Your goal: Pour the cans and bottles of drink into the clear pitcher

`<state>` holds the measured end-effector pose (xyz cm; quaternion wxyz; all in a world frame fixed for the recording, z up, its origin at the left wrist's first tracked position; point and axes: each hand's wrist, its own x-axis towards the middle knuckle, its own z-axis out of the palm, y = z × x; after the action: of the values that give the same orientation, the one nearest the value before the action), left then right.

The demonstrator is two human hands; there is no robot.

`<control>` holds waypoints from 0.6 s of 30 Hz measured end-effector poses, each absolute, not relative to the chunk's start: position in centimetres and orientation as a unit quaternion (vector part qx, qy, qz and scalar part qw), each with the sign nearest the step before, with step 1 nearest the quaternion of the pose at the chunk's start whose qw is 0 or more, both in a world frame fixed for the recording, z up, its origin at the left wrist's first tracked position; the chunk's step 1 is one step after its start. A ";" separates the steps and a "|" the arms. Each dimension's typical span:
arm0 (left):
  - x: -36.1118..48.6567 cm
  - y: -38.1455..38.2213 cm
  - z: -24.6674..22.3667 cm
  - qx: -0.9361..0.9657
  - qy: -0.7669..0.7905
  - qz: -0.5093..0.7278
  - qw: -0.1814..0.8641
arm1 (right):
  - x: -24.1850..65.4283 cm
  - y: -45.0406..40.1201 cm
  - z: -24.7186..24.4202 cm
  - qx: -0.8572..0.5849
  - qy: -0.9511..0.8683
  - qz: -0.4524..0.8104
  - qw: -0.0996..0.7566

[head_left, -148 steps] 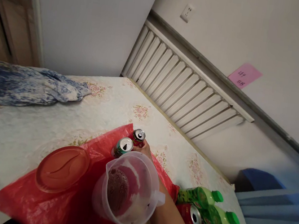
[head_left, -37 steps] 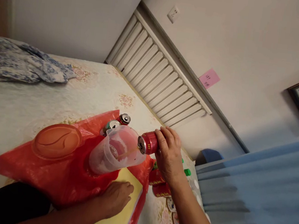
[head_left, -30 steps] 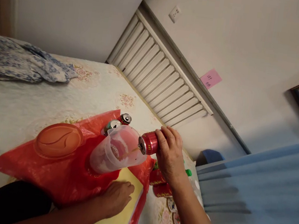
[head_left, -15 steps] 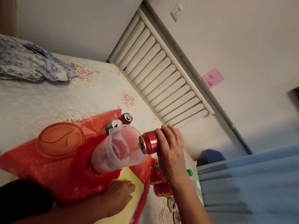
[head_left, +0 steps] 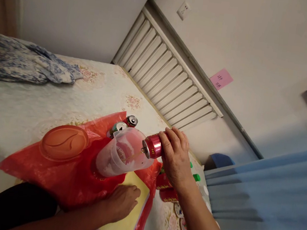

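Note:
My right hand (head_left: 175, 157) is wrapped round a red drink can (head_left: 153, 146), tipped with its opened top over a translucent plastic pitcher (head_left: 107, 163). A thin trickle leaves the can's mouth, and foamy liquid (head_left: 120, 154) shows inside the pitcher. The pitcher stands on a red plastic bag (head_left: 71, 183). Just below it, my left hand (head_left: 123, 202) rests on a yellow sheet (head_left: 125, 227) with its fingers curled closed; nothing shows in them. An orange-looking round lid (head_left: 64, 142) lies on the bag left of the pitcher.
Behind the pitcher stand two opened cans, one dark red (head_left: 131, 121) and one greenish (head_left: 117, 127). More red cans (head_left: 168, 195) and green-capped bottles (head_left: 196, 177) are near my right forearm. Patterned cloth (head_left: 28, 60) lies on the flowered tablecloth (head_left: 100, 95). A radiator (head_left: 169, 76) and blue curtain (head_left: 272, 193) border the table.
The stream from the red can looks thinner. Both hands and the pitcher keep nearly the same places; the whole view has shifted slightly.

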<state>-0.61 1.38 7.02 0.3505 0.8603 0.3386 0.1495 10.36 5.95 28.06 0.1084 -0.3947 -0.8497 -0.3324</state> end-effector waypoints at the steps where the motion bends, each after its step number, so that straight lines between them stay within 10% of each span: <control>1: -0.6 1.3 7.1 0.859 0.340 0.152 0.350 | 10.3 5.9 28.0 -0.395 -0.850 -0.332 0.108; 18: -0.7 1.1 6.4 0.857 0.338 0.173 0.348 | 11.6 7.7 25.6 -0.449 -0.851 -0.114 0.245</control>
<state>-0.69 1.10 6.42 0.3483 0.8571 0.3381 0.1726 11.61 7.66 25.62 0.2448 -0.4495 -0.8515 -0.1141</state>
